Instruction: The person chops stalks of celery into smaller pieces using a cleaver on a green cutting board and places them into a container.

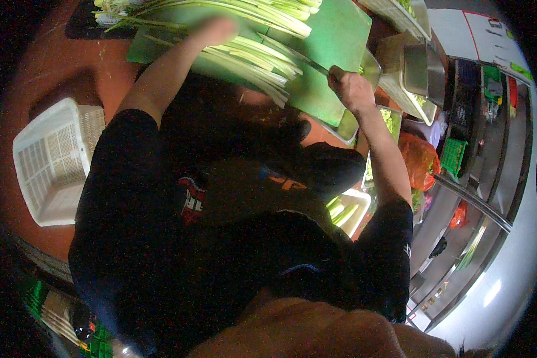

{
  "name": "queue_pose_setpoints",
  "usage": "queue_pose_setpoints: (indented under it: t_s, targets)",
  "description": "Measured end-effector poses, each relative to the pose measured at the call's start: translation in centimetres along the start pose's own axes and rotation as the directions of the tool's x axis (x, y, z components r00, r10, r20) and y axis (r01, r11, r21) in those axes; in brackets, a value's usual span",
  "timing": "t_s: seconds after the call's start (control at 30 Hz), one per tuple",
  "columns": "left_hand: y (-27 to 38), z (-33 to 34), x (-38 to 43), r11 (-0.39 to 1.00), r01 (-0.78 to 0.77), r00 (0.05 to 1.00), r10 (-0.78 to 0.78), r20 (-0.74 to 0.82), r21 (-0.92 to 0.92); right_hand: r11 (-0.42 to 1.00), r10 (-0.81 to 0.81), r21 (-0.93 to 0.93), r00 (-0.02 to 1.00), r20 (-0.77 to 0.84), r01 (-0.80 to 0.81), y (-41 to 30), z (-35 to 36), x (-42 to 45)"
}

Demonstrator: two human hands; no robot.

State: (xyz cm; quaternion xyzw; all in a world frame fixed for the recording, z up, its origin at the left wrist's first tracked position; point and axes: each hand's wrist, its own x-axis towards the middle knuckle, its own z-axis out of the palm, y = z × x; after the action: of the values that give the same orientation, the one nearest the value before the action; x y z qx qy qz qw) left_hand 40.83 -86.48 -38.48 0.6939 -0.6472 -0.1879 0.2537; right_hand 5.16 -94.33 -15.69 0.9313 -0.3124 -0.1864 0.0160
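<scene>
My right hand (351, 89) grips the handle of a knife (311, 63). The blade slants up and left across a green cutting board (335, 33), between two groups of vegetables. Below it lies a bunch of long, pale green stalks (255, 60), perhaps leeks or scallions, with their ends towards the right. Beyond the blade is a second pile of similar stalks (268, 14), reaching to the upper left. My left hand (217, 30) is over the near bunch at its left part. It is blurred, so whether its fingers close on the stalks cannot be told.
A white plastic basket (49, 165) sits on the reddish-brown floor at left. To the right of the board stand metal pans (423, 74) and white baskets with cut greens. Further right are an orange-red plastic bag (416, 161), a green crate (453, 156) and shelving (492, 174).
</scene>
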Motion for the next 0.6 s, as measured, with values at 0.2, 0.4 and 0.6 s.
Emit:
queue_pose_setpoints:
  t_s: [0.2, 0.4, 0.6]
  targets:
    - [-1.1, 1.0, 0.5, 0.996, -0.068, 0.997, 0.067, -0.025, -0.055, 0.995, -0.095, -0.018, 0.994, 0.046, 0.096, -1.8, -0.7, 2.4]
    - [-1.9, 1.8, 1.0, 0.993, -0.040, 0.999, 0.044, 0.026, -0.110, 0.996, -0.085, 0.003, 0.993, 0.082, 0.085, -1.8, -1.1, 2.8]
    - [-1.8, 1.9, 1.4, 0.986, 0.147, 0.983, -0.136, 0.121, -0.081, 0.996, -0.086, 0.011, 0.995, 0.048, 0.086, -2.0, -0.7, 3.2]
